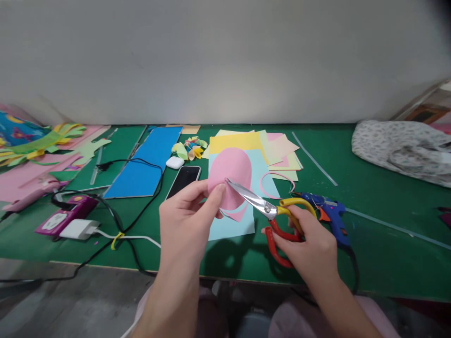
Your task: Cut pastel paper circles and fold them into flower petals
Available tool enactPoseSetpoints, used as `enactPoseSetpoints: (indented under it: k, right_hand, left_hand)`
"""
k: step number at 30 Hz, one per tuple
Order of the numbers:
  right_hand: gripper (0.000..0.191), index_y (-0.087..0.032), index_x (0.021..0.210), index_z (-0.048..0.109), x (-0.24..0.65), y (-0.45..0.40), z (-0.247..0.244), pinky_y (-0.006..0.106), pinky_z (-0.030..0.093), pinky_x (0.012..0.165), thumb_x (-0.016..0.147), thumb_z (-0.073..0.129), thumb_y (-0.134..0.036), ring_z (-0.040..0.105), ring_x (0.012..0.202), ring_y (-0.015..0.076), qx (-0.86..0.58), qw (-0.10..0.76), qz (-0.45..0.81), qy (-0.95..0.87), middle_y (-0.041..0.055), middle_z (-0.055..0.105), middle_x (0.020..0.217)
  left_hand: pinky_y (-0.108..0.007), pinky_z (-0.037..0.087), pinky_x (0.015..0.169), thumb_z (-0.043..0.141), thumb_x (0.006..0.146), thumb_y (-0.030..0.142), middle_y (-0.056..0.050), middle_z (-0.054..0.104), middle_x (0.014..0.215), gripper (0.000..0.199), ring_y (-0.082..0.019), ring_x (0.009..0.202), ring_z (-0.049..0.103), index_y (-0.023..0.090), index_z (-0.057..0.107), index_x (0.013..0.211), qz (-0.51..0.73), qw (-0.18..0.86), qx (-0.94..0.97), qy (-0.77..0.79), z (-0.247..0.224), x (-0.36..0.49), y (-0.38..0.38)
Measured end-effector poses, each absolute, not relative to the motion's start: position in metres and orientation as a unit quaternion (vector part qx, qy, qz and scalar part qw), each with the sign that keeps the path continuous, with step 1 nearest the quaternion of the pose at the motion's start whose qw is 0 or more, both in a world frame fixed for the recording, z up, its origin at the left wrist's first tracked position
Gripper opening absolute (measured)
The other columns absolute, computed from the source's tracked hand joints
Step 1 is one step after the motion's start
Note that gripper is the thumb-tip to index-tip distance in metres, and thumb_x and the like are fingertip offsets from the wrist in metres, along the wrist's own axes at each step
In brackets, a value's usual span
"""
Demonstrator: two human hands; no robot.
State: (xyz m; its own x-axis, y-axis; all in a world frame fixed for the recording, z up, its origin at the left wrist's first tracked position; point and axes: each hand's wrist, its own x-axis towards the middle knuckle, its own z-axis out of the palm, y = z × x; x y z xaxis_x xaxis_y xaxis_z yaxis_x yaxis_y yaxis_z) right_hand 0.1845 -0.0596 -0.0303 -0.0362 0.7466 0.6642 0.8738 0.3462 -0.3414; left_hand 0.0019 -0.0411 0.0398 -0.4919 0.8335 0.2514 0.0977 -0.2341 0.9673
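Note:
My left hand (193,206) pinches the lower left edge of a rounded piece of pink paper (232,171) between thumb and fingers, holding it up over the table. In my right hand (310,239) is a pair of scissors (259,202) with red and yellow handles. The blades point up and left, and their tips touch the pink paper beside my left thumb. Whether the tips go through the paper I cannot tell. A narrow pink offcut (239,215) shows just below the paper, above a light blue sheet (232,230).
Right of my scissors lies a blue glue gun (333,213); a pink glue gun (31,195) is far left. A phone (183,180), earbud case (175,162), blue board (144,164) and purple power strip (66,216) with cables lie left. Behind are paper sheets (282,150) and a wall.

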Motion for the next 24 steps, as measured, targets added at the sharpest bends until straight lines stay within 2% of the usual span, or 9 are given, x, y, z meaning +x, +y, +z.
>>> enactPoseSetpoints:
  k: [9,15,21,24]
  right_hand:
    - [0.032,-0.017,0.096,0.063,0.1814,-0.0604,-0.0338,0.021,0.049,0.042,0.077,0.066,-0.042,0.057,0.044,0.0124,-0.567,0.421,-0.043,-0.707,-0.0019,0.06,0.061]
    - [0.038,-0.017,0.101,0.061,0.1871,-0.0624,-0.0377,0.025,0.056,0.049,0.073,0.07,-0.042,0.059,0.051,0.0147,-0.6,0.476,0.034,-0.642,0.0004,0.061,0.066]
    - [0.039,-0.017,0.105,0.059,0.1895,-0.061,-0.0322,0.026,0.052,0.05,0.074,0.07,-0.039,0.058,0.054,0.0155,-0.563,0.416,-0.007,-0.714,-0.0007,0.056,0.067]
    - [0.038,-0.016,0.103,0.059,0.1871,-0.0603,-0.0302,0.026,0.05,0.049,0.076,0.068,-0.042,0.058,0.054,0.0155,-0.562,0.416,-0.031,-0.714,-0.0008,0.056,0.066]
  left_hand:
    - [-0.019,0.042,0.038,0.074,0.066,0.022,0.004,0.063,0.056,0.001,-0.006,0.04,0.049,0.021,0.074,0.066,0.657,0.274,0.436,0.551,0.0409,0.0033,-0.0413]
    - [-0.021,0.041,0.039,0.074,0.064,0.023,0.004,0.061,0.054,0.004,-0.007,0.039,0.049,0.02,0.072,0.064,0.658,0.284,0.42,0.557,0.0395,0.0013,-0.0417]
    - [-0.02,0.04,0.04,0.075,0.065,0.024,0.003,0.059,0.05,0.005,-0.009,0.043,0.051,0.02,0.073,0.066,0.669,0.318,0.4,0.54,0.039,0.0009,-0.0396]
    - [-0.019,0.04,0.039,0.075,0.065,0.024,0.003,0.061,0.052,0.004,-0.008,0.043,0.051,0.021,0.074,0.067,0.674,0.317,0.404,0.531,0.04,0.003,-0.04]
